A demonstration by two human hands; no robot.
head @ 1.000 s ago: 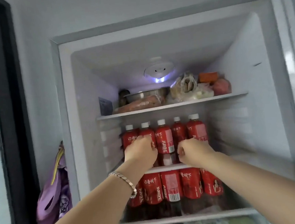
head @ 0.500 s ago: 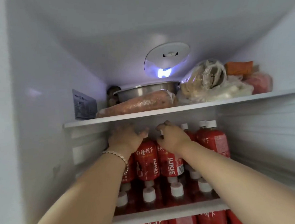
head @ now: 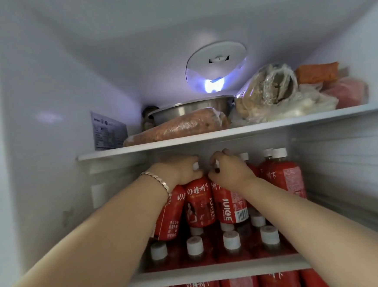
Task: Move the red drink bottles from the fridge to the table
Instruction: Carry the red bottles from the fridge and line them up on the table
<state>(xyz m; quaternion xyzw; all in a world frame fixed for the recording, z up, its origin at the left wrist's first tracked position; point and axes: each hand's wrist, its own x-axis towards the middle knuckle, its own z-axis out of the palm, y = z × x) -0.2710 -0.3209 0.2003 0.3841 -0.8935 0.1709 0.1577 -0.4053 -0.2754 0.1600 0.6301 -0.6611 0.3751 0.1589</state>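
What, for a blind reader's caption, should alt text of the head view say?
Two hands reach into a fridge, the left hand and right hand gripping the tops of red bottles among many white-capped others. The shelf above holds a metal bowl and bagged food.

Beneath my left hand (head: pixel 179 170) and right hand (head: pixel 229 170): juice bottles (head: pixel 199 207), glossy plastic labels (head: pixel 230 204), matt plastic caps (head: pixel 231 239). Above my hands: shiny steel bowl (head: pixel 190 109), crinkled clear plastic bags (head: pixel 270 91). At my left wrist: polished metal bracelet (head: pixel 158 180).
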